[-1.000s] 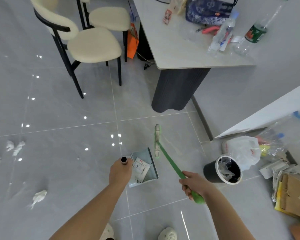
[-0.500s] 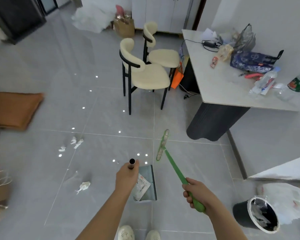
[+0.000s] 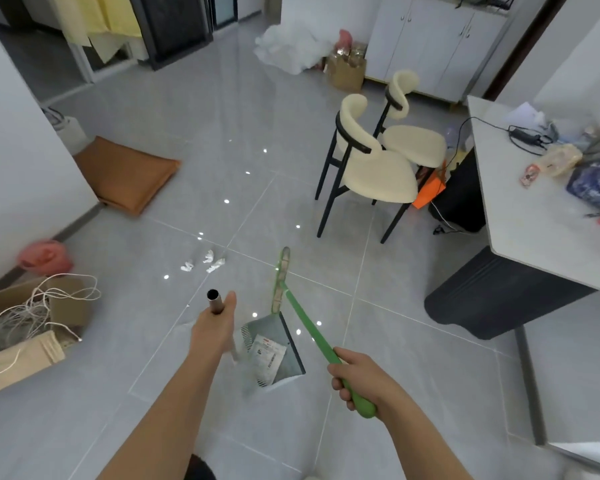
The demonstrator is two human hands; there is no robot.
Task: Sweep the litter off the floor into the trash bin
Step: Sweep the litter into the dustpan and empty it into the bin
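The left hand [image 3: 212, 332] wraps the steel tube handle [image 3: 214, 301] of a grey plastic dustpan [image 3: 265, 328], its shaft partly hidden behind the wrist. The right hand [image 3: 361, 379] grips a green plastic broom [image 3: 309, 327]; the bristles are edge-on and indistinct. Crumpled white paper litter [image 3: 205, 263] lies on the glossy grey tile floor [image 3: 201, 174] beyond the pan.

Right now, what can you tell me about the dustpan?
The dustpan is a grey, plastic-looking scoop with comb teeth along one side, on a long metal tube handle. The left hand grips the tube near its open top. A flat printed wrapper lies inside. The green broom has its head just past the far edge. Whether the pan touches the floor is unclear.
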